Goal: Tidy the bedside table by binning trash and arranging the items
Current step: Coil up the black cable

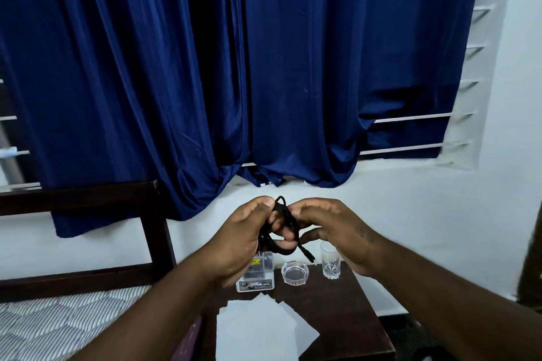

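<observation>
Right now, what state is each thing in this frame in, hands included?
black cable: coiled in loops, held in both hands, plug end dangling.
left hand: fingers curled round the coil.
right hand: fingers pinching the loops.
drinking glass: upright on the bedside table, looks empty.
glass ashtray: upright, looks empty.
white papers: lying loose on the table front.
blue curtain: drawn shut.

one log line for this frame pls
left hand: holds black cable | right hand: holds same cable | cable: coiled, above bedside table | on table: clear box, ashtray, glass, white paper
</observation>
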Available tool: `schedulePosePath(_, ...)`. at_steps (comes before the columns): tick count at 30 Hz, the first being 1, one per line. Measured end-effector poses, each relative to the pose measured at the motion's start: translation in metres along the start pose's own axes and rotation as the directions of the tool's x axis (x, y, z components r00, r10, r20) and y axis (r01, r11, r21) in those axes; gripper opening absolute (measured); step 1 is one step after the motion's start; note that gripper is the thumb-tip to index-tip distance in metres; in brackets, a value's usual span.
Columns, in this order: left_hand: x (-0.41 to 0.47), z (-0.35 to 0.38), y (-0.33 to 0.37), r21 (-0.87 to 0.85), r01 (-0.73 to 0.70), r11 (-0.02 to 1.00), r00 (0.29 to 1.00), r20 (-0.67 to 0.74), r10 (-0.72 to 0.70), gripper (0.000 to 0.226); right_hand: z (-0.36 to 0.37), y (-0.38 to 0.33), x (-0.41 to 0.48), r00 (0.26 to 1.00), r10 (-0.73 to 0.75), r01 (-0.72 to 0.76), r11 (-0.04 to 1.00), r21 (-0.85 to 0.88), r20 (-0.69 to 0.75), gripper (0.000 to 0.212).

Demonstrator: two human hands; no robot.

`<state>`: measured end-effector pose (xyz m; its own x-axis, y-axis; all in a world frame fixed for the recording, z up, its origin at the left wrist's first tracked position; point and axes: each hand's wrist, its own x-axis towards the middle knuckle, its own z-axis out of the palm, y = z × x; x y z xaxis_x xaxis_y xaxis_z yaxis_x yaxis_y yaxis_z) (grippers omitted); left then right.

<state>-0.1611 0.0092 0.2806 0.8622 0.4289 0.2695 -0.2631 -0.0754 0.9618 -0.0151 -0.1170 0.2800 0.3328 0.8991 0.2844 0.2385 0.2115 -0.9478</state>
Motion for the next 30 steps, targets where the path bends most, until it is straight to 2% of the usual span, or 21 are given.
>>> schedulePosePath(2,0.000,0.002,0.000,0.030,-0.006,1.000,1.000,0.001,0.006,0.045,0.002,-0.002,0.000,1.000,-0.002,0.005,0.993,-0.115,0.023,0.029)
schedulePosePath(5,0.002,0.003,-0.003,0.094,-0.008,0.996,1.000,-0.008,0.009,0.045,0.006,-0.003,-0.001,1.000,-0.016,0.010,0.970,-0.244,-0.023,0.037)
schedulePosePath(8,0.004,0.000,-0.007,0.155,-0.006,0.988,1.000,-0.013,0.008,0.042,0.011,-0.006,-0.002,0.998,-0.034,0.015,0.932,-0.363,-0.046,0.033)
schedulePosePath(12,0.002,-0.001,-0.010,0.287,-0.017,0.958,1.000,0.020,0.012,0.037,0.012,-0.005,-0.002,0.997,-0.005,-0.026,0.910,-0.414,-0.072,0.021)
schedulePosePath(17,0.002,0.003,-0.011,0.348,-0.051,0.936,0.998,0.041,0.039,0.040,0.016,-0.001,0.000,0.983,-0.081,-0.005,0.886,-0.464,-0.166,0.005)
schedulePosePath(22,0.003,0.010,-0.011,0.451,-0.103,0.886,0.995,0.058,0.086,0.037,0.022,0.005,0.005,0.963,-0.096,-0.007,0.925,-0.380,-0.251,0.009)
schedulePosePath(25,0.003,0.015,-0.011,0.489,-0.136,0.862,0.990,0.048,0.130,0.041,0.021,0.007,0.008,0.975,-0.023,-0.036,0.965,-0.259,-0.221,0.021)
schedulePosePath(27,0.003,0.017,-0.012,0.531,-0.174,0.829,0.983,0.044,0.178,0.043,0.022,0.007,0.009,0.981,0.037,-0.071,0.983,-0.172,-0.192,0.015)
schedulePosePath(30,0.003,0.017,-0.014,0.532,-0.206,0.821,0.974,0.033,0.222,0.035,0.020,0.006,0.010,0.984,0.034,-0.056,0.991,-0.124,-0.175,0.018)
